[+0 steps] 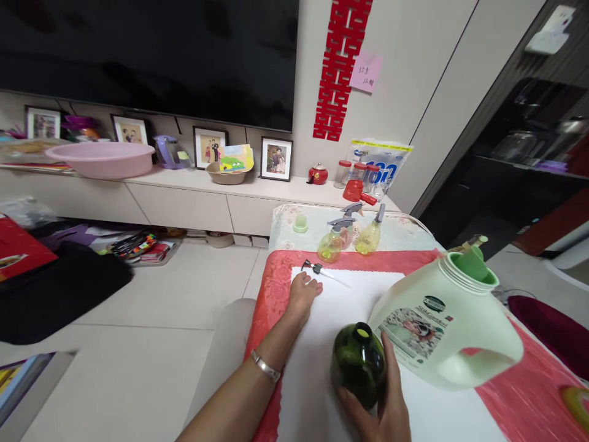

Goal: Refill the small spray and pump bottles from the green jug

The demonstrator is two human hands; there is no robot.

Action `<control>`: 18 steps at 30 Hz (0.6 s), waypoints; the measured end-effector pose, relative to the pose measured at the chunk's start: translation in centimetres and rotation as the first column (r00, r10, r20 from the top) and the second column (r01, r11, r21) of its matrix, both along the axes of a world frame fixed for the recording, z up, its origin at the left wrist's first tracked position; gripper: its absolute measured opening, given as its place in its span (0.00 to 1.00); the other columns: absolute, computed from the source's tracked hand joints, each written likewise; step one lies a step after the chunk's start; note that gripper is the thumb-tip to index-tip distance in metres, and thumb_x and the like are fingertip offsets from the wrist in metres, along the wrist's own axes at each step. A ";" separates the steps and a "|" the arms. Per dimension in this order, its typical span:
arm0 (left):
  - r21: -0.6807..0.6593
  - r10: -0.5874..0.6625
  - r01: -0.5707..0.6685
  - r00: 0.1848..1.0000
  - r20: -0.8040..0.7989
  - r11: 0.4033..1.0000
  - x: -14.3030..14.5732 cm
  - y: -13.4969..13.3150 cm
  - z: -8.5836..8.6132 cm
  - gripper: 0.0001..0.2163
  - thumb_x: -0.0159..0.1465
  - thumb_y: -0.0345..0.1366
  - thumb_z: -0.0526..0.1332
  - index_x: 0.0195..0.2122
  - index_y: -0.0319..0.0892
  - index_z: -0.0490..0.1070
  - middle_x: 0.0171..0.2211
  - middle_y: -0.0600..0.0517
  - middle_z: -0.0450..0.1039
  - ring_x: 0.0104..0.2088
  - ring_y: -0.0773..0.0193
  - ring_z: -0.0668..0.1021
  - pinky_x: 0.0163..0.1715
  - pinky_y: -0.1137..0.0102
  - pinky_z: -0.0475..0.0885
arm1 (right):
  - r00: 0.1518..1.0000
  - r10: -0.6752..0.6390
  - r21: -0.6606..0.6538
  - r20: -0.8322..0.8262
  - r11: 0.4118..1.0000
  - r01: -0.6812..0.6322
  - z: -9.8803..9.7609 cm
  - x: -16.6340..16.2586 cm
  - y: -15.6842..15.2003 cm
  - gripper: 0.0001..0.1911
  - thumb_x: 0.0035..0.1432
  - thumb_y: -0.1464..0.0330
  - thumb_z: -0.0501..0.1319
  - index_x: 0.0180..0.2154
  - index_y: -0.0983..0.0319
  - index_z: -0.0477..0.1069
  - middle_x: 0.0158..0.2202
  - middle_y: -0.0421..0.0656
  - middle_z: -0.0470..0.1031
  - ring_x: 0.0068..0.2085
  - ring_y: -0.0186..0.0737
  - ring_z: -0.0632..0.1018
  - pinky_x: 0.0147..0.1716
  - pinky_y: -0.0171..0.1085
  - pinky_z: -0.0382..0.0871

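A dark green, rounded glass bottle [352,371] without a cap stands on the white sheet [340,294]. My right hand [384,405] is closed around its right side and front, thumb and fingers apart across the glass. Just beyond my left hand [304,296] lies a black pump dispenser head [315,266] with a clear tube stretching to the right. The left fingers are loosely bent and apart, with nothing seen in them; whether they touch the pump I cannot tell. To the right of the bottle, a big pale green jug [453,331] with a handle stands uncapped, a green scoop-like piece [473,264] in its mouth.
Several spray bottles [331,245] and a light green cap [300,223] stand at the table's far end. A red cloth [271,276] lies under the white sheet. Behind, a long cabinet [184,212] holds a pink basin [103,161], picture frames and jars.
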State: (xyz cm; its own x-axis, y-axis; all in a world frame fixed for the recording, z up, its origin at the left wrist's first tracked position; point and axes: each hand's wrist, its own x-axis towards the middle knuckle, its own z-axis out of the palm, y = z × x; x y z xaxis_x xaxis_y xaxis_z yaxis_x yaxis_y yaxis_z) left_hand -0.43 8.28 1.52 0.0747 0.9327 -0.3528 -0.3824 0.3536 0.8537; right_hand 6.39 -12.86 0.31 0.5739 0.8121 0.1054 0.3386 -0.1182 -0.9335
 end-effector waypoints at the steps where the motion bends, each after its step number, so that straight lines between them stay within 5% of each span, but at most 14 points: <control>1: 0.014 -0.015 0.015 0.999 -0.033 1.000 -0.7 -0.7 0.3 0.18 0.55 0.31 0.72 0.46 0.40 0.71 0.41 0.49 0.74 0.33 0.67 0.78 0.41 0.65 0.77 | 1.000 0.005 0.006 -0.023 1.000 -0.005 0.0 0.0 0.4 0.53 0.57 0.50 0.65 0.72 0.62 0.41 0.70 0.52 0.53 0.69 0.56 0.59 0.68 0.55 0.55; 4: 0.102 -0.154 0.163 0.983 -0.097 0.981 -3.2 -3.6 1.6 0.18 0.57 0.39 0.71 0.47 0.40 0.76 0.42 0.45 0.77 0.38 0.60 0.79 0.45 0.63 0.75 | 0.996 0.004 0.031 -0.093 1.000 -0.002 0.1 -0.1 1.6 0.53 0.57 0.49 0.66 0.72 0.61 0.43 0.70 0.53 0.53 0.69 0.56 0.60 0.68 0.54 0.54; 6: 0.289 -0.479 0.521 0.853 -0.207 0.803 -4.6 -5.6 2.6 0.19 0.62 0.46 0.65 0.52 0.42 0.76 0.50 0.43 0.76 0.51 0.52 0.77 0.53 0.58 0.72 | 0.990 0.004 0.052 -0.139 0.999 0.003 0.4 -0.5 2.3 0.53 0.57 0.49 0.66 0.72 0.61 0.43 0.69 0.53 0.53 0.68 0.56 0.61 0.67 0.54 0.57; 8: 0.351 -0.625 0.683 0.729 -0.280 0.640 -5.2 -7.2 3.4 0.32 0.54 0.42 0.72 0.60 0.45 0.69 0.59 0.43 0.71 0.58 0.46 0.73 0.59 0.55 0.69 | 0.991 0.023 0.067 -0.134 0.998 -0.014 0.6 -0.8 2.9 0.53 0.59 0.49 0.64 0.73 0.60 0.40 0.69 0.53 0.54 0.67 0.55 0.63 0.65 0.53 0.61; 10: 0.302 -0.620 0.718 0.695 -0.365 0.627 -5.2 -8.0 3.8 0.49 0.42 0.33 0.78 0.67 0.47 0.60 0.63 0.43 0.66 0.61 0.43 0.70 0.61 0.53 0.66 | 0.997 0.048 0.055 -0.062 0.997 -0.045 0.7 -1.1 3.1 0.51 0.62 0.48 0.61 0.73 0.62 0.38 0.69 0.53 0.54 0.67 0.54 0.64 0.64 0.52 0.63; 14: 0.346 -0.472 0.630 0.764 -0.440 0.696 -3.7 -7.3 3.6 0.44 0.44 0.29 0.73 0.64 0.43 0.60 0.61 0.42 0.66 0.60 0.45 0.71 0.62 0.54 0.66 | 0.981 0.047 0.024 0.191 0.998 -0.053 1.7 0.0 1.5 0.40 0.66 0.50 0.57 0.70 0.63 0.52 0.68 0.52 0.58 0.68 0.54 0.63 0.66 0.55 0.60; 18: 0.456 -0.176 0.455 0.829 -0.531 0.765 -2.1 -5.2 2.5 0.43 0.44 0.30 0.73 0.63 0.42 0.59 0.59 0.41 0.65 0.61 0.44 0.70 0.63 0.52 0.64 | 0.896 -0.261 0.235 0.360 0.954 0.184 4.3 4.4 -1.9 0.32 0.61 0.52 0.65 0.61 0.63 0.68 0.60 0.53 0.69 0.60 0.57 0.71 0.65 0.58 0.62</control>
